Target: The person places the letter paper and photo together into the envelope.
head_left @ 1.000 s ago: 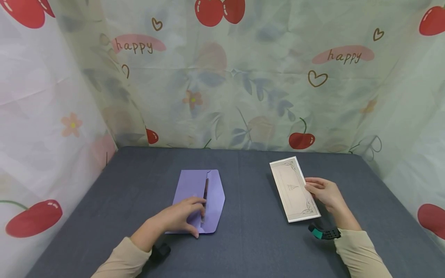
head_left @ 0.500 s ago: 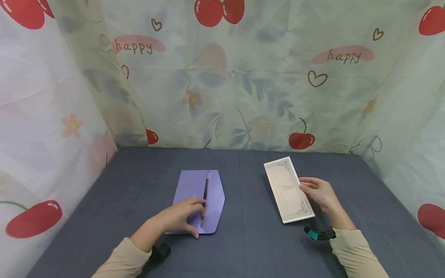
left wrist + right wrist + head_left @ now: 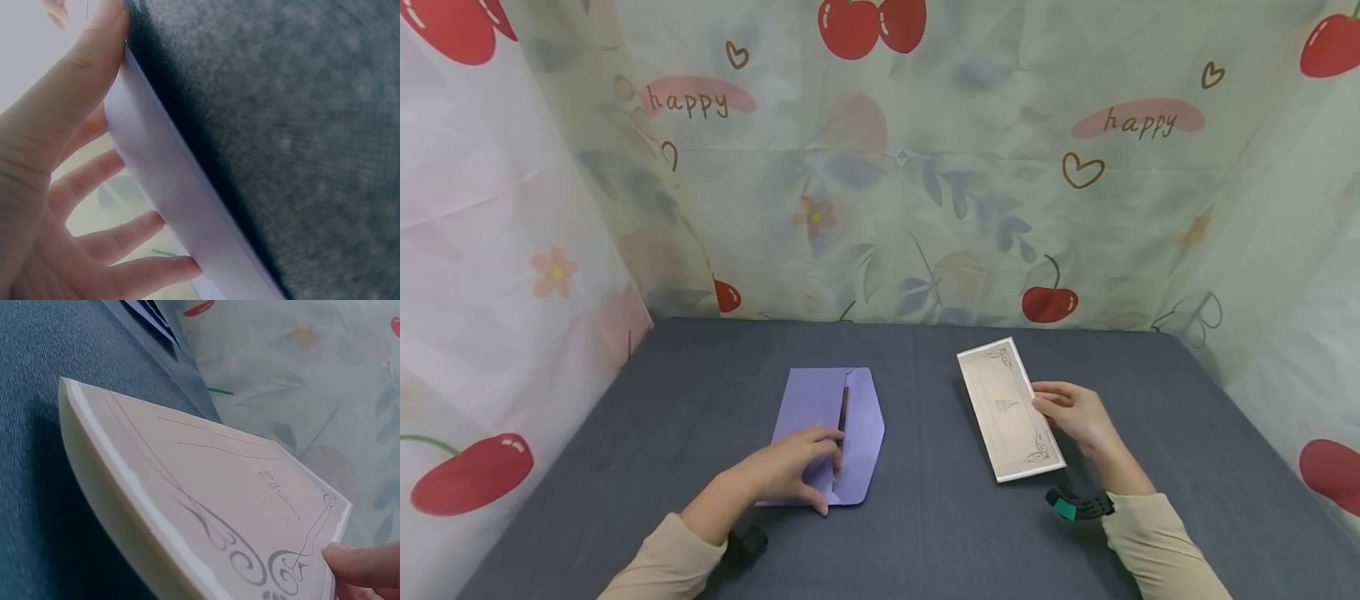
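A purple envelope lies on the table with its pointed flap turned out to the right and a dark gap along its opening. My left hand holds the envelope, thumb at the near edge and bent fingertips at the opening. In the left wrist view the fingers are spread against the pale envelope. To the right, my right hand pinches a cream card with scroll ornaments by its right long edge. The card is tilted; the fingers behind it are hidden.
A dark grey cloth covers the table. Patterned curtains with cherries and "happy" lettering enclose the back and sides. A black strap with a green patch sits at the right wrist, and a black device at the left.
My right hand has carried the card leftward, closer to the envelope. The left hand and the envelope have stayed put.
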The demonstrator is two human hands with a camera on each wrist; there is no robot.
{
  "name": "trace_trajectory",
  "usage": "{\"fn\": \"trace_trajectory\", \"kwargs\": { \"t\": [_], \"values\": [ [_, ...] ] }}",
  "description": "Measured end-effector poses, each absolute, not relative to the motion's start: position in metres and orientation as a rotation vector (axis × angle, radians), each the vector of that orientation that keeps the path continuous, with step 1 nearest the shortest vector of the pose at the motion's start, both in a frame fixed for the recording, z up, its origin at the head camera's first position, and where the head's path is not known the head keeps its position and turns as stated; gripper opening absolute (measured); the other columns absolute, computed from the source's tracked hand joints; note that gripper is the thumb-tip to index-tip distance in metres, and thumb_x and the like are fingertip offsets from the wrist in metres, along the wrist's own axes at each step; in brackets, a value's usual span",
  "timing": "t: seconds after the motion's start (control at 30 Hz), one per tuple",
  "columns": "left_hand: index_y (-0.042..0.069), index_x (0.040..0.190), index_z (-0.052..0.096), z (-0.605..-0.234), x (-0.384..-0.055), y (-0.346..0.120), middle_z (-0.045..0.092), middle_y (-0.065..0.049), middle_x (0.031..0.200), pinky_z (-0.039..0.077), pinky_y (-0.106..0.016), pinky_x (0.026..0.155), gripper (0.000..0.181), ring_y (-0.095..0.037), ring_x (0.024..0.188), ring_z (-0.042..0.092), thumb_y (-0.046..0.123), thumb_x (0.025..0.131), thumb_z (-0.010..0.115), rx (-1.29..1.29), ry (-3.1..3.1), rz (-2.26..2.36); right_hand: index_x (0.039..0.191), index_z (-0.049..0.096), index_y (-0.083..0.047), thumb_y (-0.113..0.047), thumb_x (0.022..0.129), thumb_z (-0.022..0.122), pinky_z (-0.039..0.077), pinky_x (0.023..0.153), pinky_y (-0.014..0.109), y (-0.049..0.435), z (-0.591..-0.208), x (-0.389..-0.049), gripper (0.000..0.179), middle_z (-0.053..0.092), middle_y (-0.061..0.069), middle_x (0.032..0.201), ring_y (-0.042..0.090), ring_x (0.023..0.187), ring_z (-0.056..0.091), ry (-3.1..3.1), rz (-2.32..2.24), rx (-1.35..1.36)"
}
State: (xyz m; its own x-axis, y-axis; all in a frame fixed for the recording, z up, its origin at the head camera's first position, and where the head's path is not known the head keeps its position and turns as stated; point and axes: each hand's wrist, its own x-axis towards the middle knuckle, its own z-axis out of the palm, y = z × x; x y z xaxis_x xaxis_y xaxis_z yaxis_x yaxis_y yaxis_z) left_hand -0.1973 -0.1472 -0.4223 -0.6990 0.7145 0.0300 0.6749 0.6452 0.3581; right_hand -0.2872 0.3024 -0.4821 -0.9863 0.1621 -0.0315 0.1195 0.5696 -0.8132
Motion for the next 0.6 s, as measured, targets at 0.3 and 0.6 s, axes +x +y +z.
{"fn": "trace_trajectory", "kwargs": {
  "t": [0.3,0.6],
  "values": [
    [0.015,0.095,0.057,-0.421,-0.197,-0.147,0.049,-0.014,0.136,0.035,-0.052,0.105,0.044,-0.039,0.129,0.042,0.036,0.064,0.081,1.144,2.731,0.533,0.127,0.055,-0.012,-0.03,0.089,0.061,0.056,0.074,0.031,0.289,-0.482,-0.289,0.042,0.064,0.014,0.118,0.019,0.094,0.065,-2.734,1.462,-0.21],
    [0.015,0.095,0.057,-0.422,-0.198,-0.147,0.049,-0.013,0.137,0.038,-0.05,0.103,0.044,-0.035,0.128,0.044,0.036,0.065,0.081,1.139,2.728,0.53,0.124,0.056,-0.01,-0.022,0.089,0.062,0.056,0.073,0.031,0.27,-0.47,-0.283,0.037,0.064,0.016,0.117,0.019,0.093,0.065,-2.731,1.514,-0.211]
  ]
}}
